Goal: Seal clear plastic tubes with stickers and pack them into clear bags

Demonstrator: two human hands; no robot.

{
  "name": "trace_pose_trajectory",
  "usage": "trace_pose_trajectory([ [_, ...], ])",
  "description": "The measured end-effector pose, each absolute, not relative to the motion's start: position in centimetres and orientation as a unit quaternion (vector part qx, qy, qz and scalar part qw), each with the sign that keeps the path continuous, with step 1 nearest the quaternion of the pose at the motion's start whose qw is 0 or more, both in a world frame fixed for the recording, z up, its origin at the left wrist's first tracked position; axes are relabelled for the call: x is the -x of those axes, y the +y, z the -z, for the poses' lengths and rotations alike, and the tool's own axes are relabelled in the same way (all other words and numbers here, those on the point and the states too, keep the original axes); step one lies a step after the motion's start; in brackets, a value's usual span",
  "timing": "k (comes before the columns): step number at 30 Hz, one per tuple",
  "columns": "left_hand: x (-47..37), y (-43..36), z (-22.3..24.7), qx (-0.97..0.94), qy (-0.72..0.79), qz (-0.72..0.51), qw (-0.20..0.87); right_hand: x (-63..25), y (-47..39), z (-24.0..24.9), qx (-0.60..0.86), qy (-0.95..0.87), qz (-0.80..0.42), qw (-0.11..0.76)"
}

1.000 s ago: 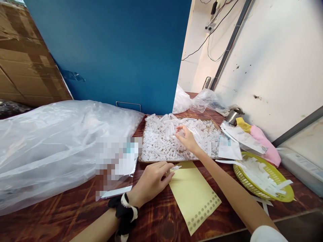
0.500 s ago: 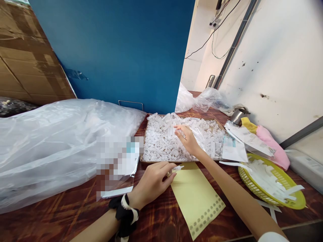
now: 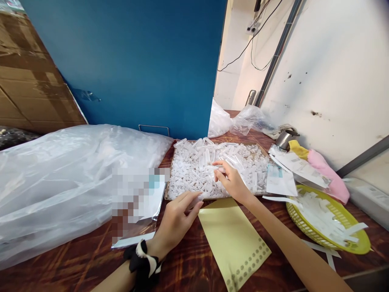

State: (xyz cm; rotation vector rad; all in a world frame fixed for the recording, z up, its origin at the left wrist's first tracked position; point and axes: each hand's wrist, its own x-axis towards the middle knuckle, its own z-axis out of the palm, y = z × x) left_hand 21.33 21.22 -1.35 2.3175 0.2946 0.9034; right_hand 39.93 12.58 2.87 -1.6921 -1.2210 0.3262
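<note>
My left hand (image 3: 179, 215) is at the near edge of a shallow tray (image 3: 169, 196), thumb and fingers apart, with no tube visible in its grasp. Over the tray, my right hand (image 3: 231, 180) has its fingertips curled around what looks like a small clear plastic tube, partly lost against the pile. Many small white and clear plastic pieces (image 3: 188, 170) fill the tray, with longer clear tubes (image 3: 207, 156) lying towards the back. Between my forearms lies a yellow sheet (image 3: 231, 235) with round grey stickers (image 3: 251, 261) in rows along its near end.
Left of the tray, a large translucent plastic bag (image 3: 75, 162) bulges across the table. To the right are a yellow basket (image 3: 361, 241) with white strips, a metal cup (image 3: 285, 140) and a pink cloth (image 3: 328, 170). A blue panel (image 3: 127, 61) rises behind.
The small clear tube with a pointed tip that stuck out of my left fingers no longer shows there, and those fingers have parted. My right hand has lowered slightly over the tray, fingertips closing.
</note>
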Motion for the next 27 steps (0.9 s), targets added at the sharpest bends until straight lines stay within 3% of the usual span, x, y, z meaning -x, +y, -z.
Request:
trace_pose_trajectory([
  [17, -21.4, 21.6, 1.4, -0.878, 0.149, -0.356, 0.284, -38.5, 10.9, -1.6, 0.616, -0.436, -0.270, 0.598],
  [27, -21.3, 21.6, 1.4, -0.876, 0.159, -0.358, 0.283, -38.4, 11.4, -0.7, 0.615, -0.322, -0.245, 0.677],
])
